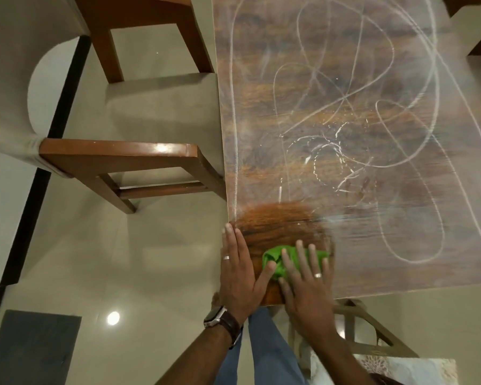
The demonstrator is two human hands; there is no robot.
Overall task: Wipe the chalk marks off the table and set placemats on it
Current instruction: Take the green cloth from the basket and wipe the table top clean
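On table [372,245] corner, hands flat, cloth [282,259] pressed

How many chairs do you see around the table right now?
3 at least: one chair at the table's left edge, a second chair behind it, and part of a third at the top right. Others may be out of frame.
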